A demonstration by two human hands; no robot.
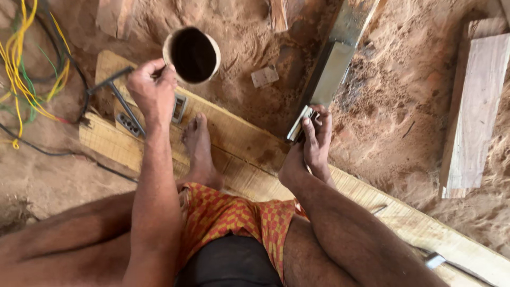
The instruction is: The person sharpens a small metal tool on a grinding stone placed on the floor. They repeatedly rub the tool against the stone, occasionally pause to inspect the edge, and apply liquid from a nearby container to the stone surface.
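Observation:
My left hand [151, 87] grips the handle of a round cup [192, 55] whose dark inside faces the camera, held above a long wooden plank [241, 141]. My right hand [313, 141] is closed on the lower end of a flat metal blade [332, 72], a wide grey tool that slants up and away over the sawdust. My bare foot [199, 146] rests on the plank between the two hands. I sit low, with knees spread and an orange checked cloth [234, 215] over my lap.
A T-shaped metal wrench [119, 90] and small metal fittings [179, 109] lie on the plank's left end. Yellow, green and black wires [24, 69] tangle at far left. A thick wooden board [473, 114] lies at right. Sawdust covers the ground, with small wood offcuts [264, 76] on it.

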